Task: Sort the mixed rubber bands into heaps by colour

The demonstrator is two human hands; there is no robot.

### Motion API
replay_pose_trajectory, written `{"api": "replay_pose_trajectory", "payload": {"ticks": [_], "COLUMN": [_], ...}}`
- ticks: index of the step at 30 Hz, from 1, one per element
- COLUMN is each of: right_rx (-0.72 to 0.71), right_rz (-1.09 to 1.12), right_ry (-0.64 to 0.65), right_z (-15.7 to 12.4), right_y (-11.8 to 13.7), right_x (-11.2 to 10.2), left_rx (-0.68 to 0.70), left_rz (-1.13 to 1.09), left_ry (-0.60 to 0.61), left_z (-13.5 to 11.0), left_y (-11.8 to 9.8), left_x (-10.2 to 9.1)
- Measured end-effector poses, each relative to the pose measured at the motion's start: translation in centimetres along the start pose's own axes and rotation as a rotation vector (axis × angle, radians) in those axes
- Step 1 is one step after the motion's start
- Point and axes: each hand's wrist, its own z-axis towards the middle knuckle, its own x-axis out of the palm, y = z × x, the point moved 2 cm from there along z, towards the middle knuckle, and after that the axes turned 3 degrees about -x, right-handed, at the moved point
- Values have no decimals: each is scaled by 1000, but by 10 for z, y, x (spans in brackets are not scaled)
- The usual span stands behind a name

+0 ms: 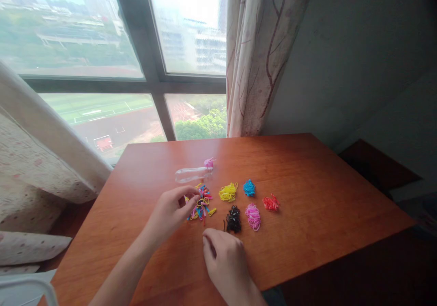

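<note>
The left hand (pixel 170 210) is curving its grip over the mixed pile (pixel 204 202) of small coloured bands, thumb and forefinger nearly meeting; whether they are pinching a band, I cannot tell. The right hand (pixel 227 256) is curling just on the near side of the black pile (pixel 234 220), its grip too hidden to read. Farther right, the yellow pile (pixel 228 192), pink pile (pixel 253 217), blue pile (pixel 249 188) and red pile (pixel 271 203) are lying apart on the bench (pixel 307 174). A clear container (pixel 191 175) is lying beyond the mixed pile.

No readable text or numbers.
</note>
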Motion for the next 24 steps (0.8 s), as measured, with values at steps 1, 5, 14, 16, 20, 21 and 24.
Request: {"api": "replay_pose_trajectory", "payload": {"ticks": [1,5,14,16,20,21,24], "right_rx": [7,18,99,116,144,146,152], "right_rz": [-21,-65,-228,-281,-361,-372,-396], "right_ry": [7,31,92,100,132,142,163], "right_z": [0,2,23,31,44,46,50], "right_y": [1,2,8,9,12,12,12], "right_x": [0,1,-5,-7,-6,-5,-2], "left_rx": [-16,-60,-89,-83,-63,-54,-30], "left_rz": [-1,34,-1,7,28,33,50], "left_ry": [-21,-119,-167,-160,-146,-141,-132], "left_z": [-6,-23,-29,-29,-30,-30,-31], "left_y": [7,28,40,39,38,38,38], "left_x": [-1,2,10,10,11,12,13]}}
